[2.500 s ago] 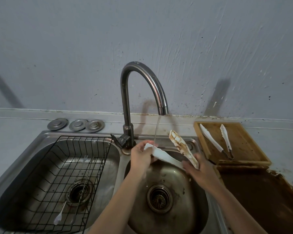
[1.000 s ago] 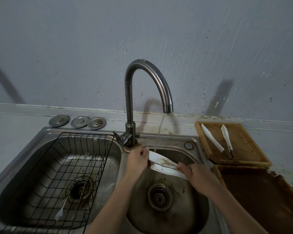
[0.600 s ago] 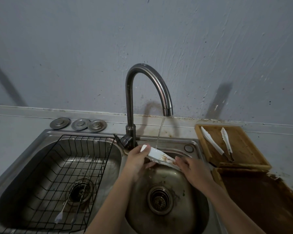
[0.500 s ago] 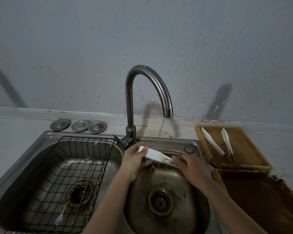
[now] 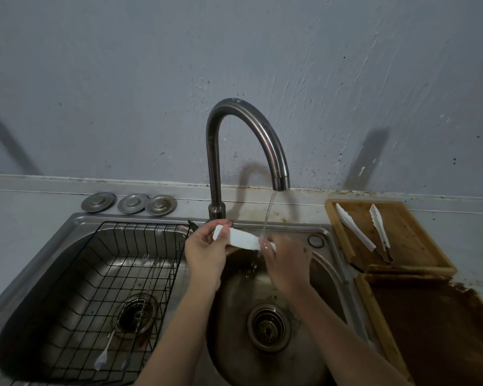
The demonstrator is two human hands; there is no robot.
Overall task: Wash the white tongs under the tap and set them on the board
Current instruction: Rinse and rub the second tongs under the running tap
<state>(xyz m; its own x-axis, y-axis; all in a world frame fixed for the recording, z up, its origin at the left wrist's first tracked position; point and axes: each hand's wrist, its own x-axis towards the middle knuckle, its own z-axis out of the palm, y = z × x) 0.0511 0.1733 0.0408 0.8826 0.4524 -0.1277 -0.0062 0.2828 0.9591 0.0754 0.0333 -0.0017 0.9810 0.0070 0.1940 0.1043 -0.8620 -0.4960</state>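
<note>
Tongs [image 5: 241, 238] under tap [image 5: 280, 185] stream | both hands' grips hold them | above right basin rim [image 5: 322, 232]

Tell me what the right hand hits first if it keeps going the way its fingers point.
The right hand points up-left at the tongs it already grips; beyond them, probably the left hand, though depth is unclear.

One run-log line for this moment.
phase: rinsing | left hand: holds white tongs | right hand: rubs them under tap stream | board: another pair
</note>
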